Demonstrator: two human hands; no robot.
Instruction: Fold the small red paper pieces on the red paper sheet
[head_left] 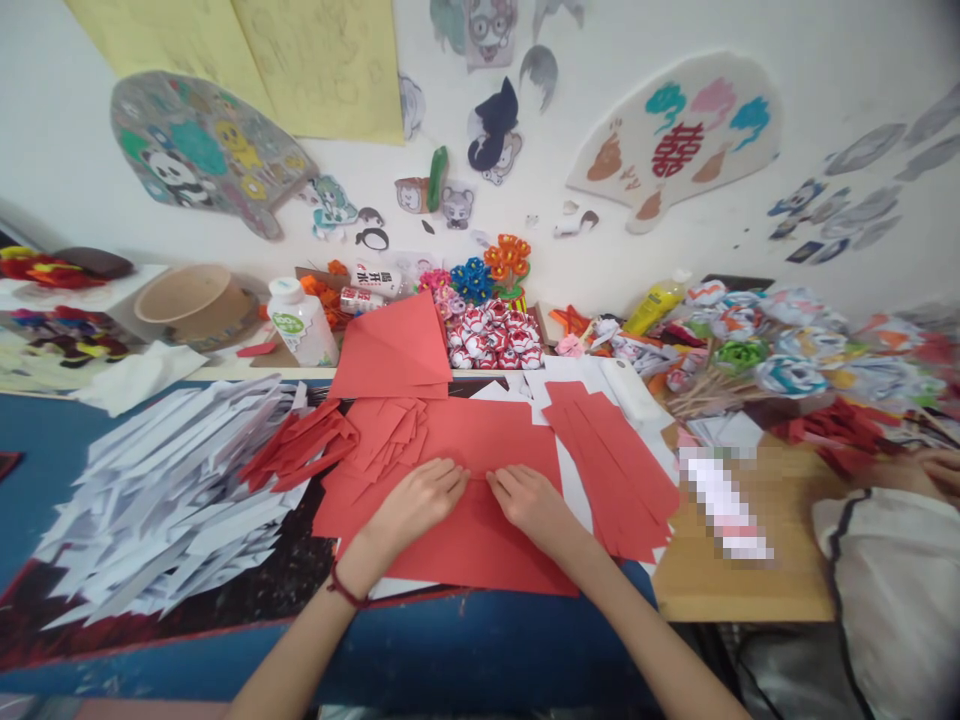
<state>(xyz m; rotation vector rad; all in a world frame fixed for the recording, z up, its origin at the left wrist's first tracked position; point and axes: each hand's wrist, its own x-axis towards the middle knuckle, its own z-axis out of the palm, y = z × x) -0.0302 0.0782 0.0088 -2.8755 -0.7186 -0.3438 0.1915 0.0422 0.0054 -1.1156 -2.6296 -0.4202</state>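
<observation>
Left of the sheet (472, 555) lies a strip pile (172, 500) (a bottle (301, 325) stands behind).

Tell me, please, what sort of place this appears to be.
Probably a craft room or art workspace: red paper and a heap of white paper pieces lie on the table, and cut-out pictures decorate the wall.

Red 囍 (677, 150) on white fan-shaped cutout (720, 120), wall (847, 60), upper right. "100" on white bottle (309, 338), green label (291, 322), table's (480, 640) back edge. "开水" on white label (375, 277) nearby; other characters unclear.
</observation>
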